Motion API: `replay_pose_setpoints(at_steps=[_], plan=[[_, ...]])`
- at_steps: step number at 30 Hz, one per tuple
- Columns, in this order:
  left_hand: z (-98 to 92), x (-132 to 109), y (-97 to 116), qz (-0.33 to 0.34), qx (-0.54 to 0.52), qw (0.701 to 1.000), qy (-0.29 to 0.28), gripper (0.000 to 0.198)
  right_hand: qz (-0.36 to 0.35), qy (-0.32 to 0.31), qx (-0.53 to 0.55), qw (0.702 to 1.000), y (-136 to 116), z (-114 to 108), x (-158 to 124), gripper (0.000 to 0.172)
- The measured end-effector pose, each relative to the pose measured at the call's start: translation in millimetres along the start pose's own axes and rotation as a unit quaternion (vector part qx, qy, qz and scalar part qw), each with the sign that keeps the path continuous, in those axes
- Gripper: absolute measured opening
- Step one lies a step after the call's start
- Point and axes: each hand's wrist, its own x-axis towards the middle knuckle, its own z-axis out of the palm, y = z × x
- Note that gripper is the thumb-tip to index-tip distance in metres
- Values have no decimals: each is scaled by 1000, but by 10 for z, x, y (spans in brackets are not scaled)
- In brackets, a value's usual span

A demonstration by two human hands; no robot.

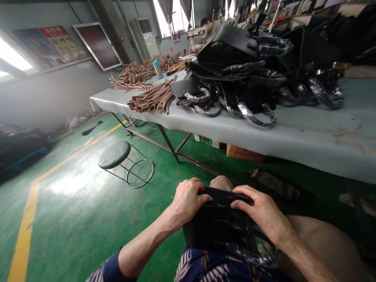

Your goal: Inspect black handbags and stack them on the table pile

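A black handbag [211,223] rests on my lap, its upper edge facing away from me. My left hand [189,197] grips that edge at the left, thumb on the near side and fingers over the far side. At the right end of the same edge, my right hand [257,203] pinches it between thumb and fingers. A plastic-wrapped handle [252,254] of the bag lies low, near my right forearm. The fingertips on the far side of the bag are partly hidden.
Black handbags with plastic-wrapped handles are piled on a grey-covered table [311,137] ahead. Bundles of brown strips [154,98] and a bottle [158,69] lie to their left. A round stool [114,154] stands on the green floor. A cardboard box [245,152] sits under the table.
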Motion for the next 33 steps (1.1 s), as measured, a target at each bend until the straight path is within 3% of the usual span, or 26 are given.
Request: replay_pose_setpoints(at_steps=[4, 11, 14, 18, 22, 33], plan=[[16, 4, -49, 6, -33, 999, 4, 22, -17, 4, 2, 1000, 19, 6, -5, 38], [60, 58, -98, -80, -3, 997, 0, 44, -55, -13, 13, 998, -9, 22, 11, 45], [80, 98, -121, -107, 15, 994, -7, 39, -63, -16, 12, 998, 15, 33, 10, 46], [57, 95, -147, -53, -28, 998, 4, 18, -67, 22, 27, 997, 112, 79, -12, 40], [-13, 21, -124, 22, -106, 994, 3, 15, -53, 52, 46, 996, 184, 110, 17, 40], [39, 88, -148, -26, -117, 993, 23, 9, -30, 51, 64, 996, 80, 83, 29, 34]])
